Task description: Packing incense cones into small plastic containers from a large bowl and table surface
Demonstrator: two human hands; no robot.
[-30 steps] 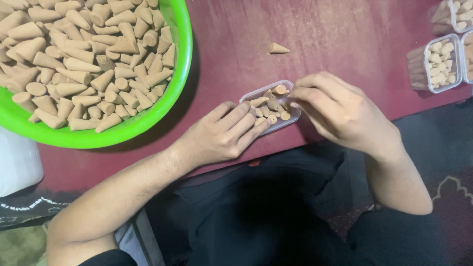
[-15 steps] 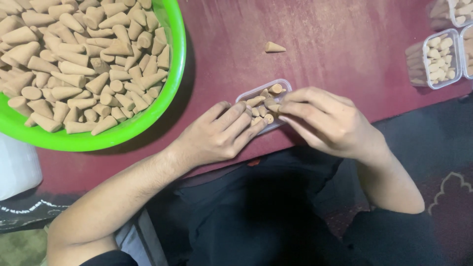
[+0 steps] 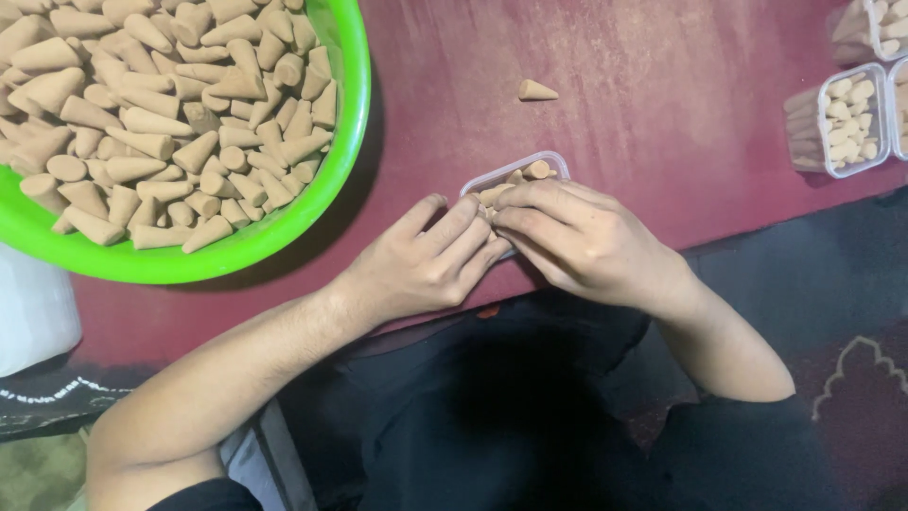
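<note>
My left hand point(image 3: 421, 260) lies with fingers loosely extended against the small clear plastic box point(image 3: 515, 180) of tan cones on the maroon counter point(image 3: 662, 114). My right hand point(image 3: 582, 237) curls over the box, fingertips among its cones; I cannot tell if it grips one.

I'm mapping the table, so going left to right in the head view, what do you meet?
Green plastic bowl of tan cones, left hand, right hand, filled clear plastic box of cones.
</note>
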